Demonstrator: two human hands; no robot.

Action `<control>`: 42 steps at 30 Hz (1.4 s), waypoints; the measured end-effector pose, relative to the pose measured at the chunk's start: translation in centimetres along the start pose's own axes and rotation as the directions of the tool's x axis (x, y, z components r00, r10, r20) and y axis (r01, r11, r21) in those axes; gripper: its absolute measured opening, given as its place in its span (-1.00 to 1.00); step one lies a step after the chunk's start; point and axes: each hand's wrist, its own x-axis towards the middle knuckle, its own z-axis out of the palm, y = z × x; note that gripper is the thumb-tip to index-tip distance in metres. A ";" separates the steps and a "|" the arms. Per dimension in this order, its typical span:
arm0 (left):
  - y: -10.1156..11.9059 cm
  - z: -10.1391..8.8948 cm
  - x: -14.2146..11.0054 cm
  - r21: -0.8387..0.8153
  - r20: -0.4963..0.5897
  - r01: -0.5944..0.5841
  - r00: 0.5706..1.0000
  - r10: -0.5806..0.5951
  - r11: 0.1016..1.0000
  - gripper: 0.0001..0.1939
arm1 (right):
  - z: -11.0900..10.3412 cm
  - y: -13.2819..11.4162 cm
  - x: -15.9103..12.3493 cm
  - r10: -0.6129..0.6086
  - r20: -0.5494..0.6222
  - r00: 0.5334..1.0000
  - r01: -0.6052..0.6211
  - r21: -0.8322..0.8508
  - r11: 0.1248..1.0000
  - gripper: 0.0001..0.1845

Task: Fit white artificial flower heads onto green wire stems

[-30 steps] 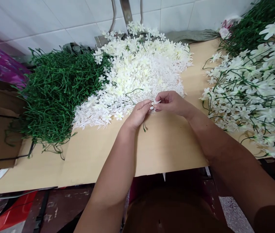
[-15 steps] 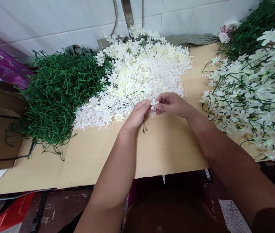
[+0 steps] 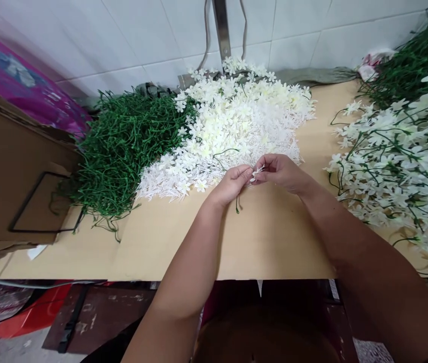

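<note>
My left hand is closed on a thin green stem, whose lower end hangs down below the fingers. Against it, the fingertips of my right hand pinch a small white artificial flower. The two hands meet just in front of a heap of white artificial flowers, many with thin white stalks showing. Where the stem and flower come together is hidden by the fingers. A pile of green artificial stems lies left of the flower heap.
Flowers on green stems are massed at the right, with more green stems behind them. A cardboard box and a black wire frame stand at the left. A tiled wall closes off the back.
The whole view has shifted, so things sit further right and slightly lower. The flower in my right fingers has turned from facing up to a side view. Both hands keep their hold.
</note>
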 end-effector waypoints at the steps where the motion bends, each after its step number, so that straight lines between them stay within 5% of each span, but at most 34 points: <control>1: 0.0 0.0 0.0 -0.004 0.004 -0.001 1.000 0.001 1.000 -0.47 | -0.1 0.1 0.0 0.004 -0.001 1.000 -0.004 -0.003 1.000 -0.55; 18: 0.0 0.8 0.3 0.127 0.044 -0.040 0.998 0.035 0.991 -0.34 | 0.0 -0.8 -0.3 0.015 -0.038 0.999 -0.024 -0.264 0.964 -0.61; 27: 0.7 0.9 0.6 -0.050 -0.132 -0.073 0.989 0.066 0.996 -0.54 | -0.7 -1.7 -0.3 -0.120 -0.164 0.979 0.124 0.017 0.992 -0.51; 32: 0.2 -1.5 0.6 0.166 -0.226 -0.277 0.924 0.310 0.947 -0.58 | -2.2 -2.1 -0.3 -0.102 -0.369 0.924 0.166 0.145 0.975 -0.63; 37: 0.3 -1.2 0.6 0.456 -0.175 -0.409 0.830 0.530 0.790 -0.69 | -1.9 -2.1 -0.1 -0.030 -0.379 0.925 0.115 0.204 0.972 -0.73; 42: 0.8 -1.5 0.7 0.186 -0.390 -0.359 0.827 0.404 0.915 -0.71 | -2.4 -2.8 -1.0 -0.053 -0.177 0.983 0.081 0.154 0.985 -0.71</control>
